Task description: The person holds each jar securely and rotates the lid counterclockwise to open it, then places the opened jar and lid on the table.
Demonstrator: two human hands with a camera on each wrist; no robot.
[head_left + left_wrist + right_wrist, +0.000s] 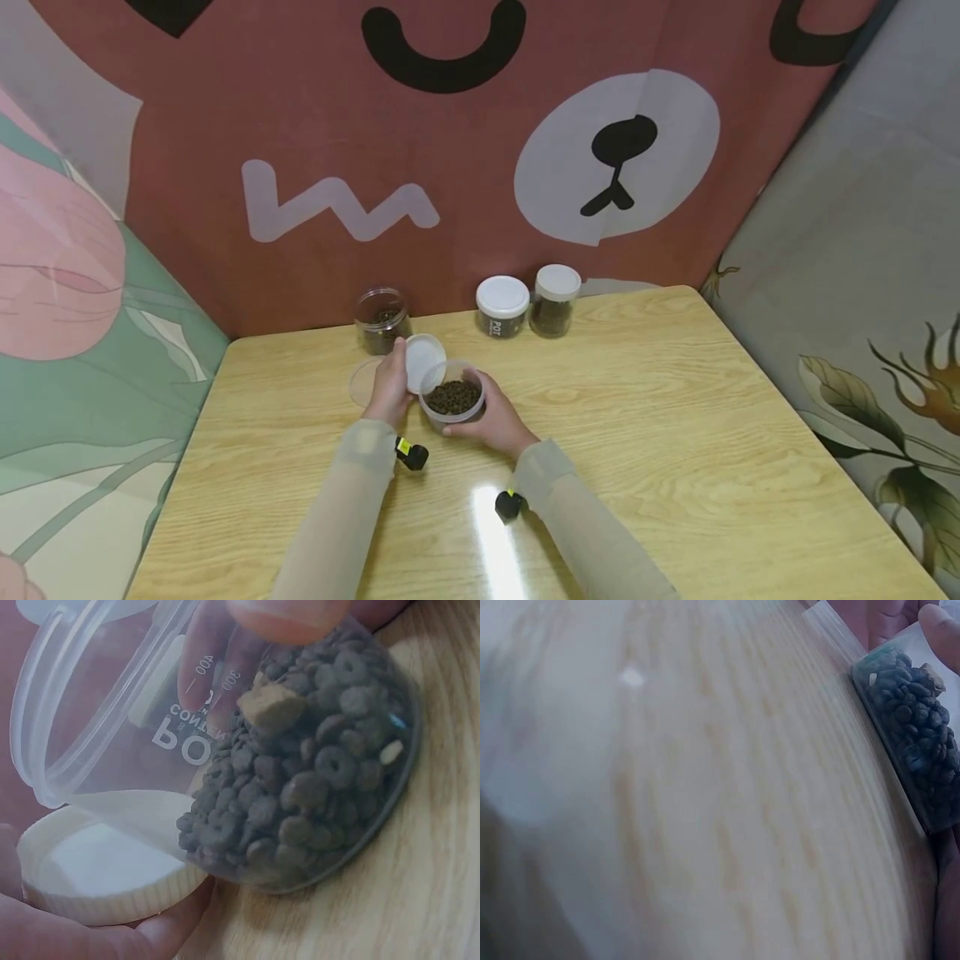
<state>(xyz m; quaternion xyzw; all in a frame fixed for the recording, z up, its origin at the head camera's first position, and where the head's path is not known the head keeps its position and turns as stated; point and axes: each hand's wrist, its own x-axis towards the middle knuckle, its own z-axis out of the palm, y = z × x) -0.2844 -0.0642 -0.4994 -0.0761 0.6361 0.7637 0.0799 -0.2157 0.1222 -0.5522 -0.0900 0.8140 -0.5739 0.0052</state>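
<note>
In the head view my left hand [387,390] holds a white ribbed screw lid [425,363] by its edge, tilted beside the jar's rim. My right hand [498,419] grips a clear plastic jar [97,735] from its right side, thumb at the near side. The jar stands without a lid, tipped slightly. Dark brown ring-shaped kibble [452,397] fills its lower part; one light tan chunk [271,706] shows among it through the wall. In the left wrist view the lid's hollow inner side faces up, close under the jar's rim.
Behind the left hand stands an open clear jar [366,335] with dark contents. A clear round disc [361,385] lies on the wooden table [675,433] left of that hand. Two white-lidded jars, a short one [502,310] and a taller one [553,315], stand near the back wall.
</note>
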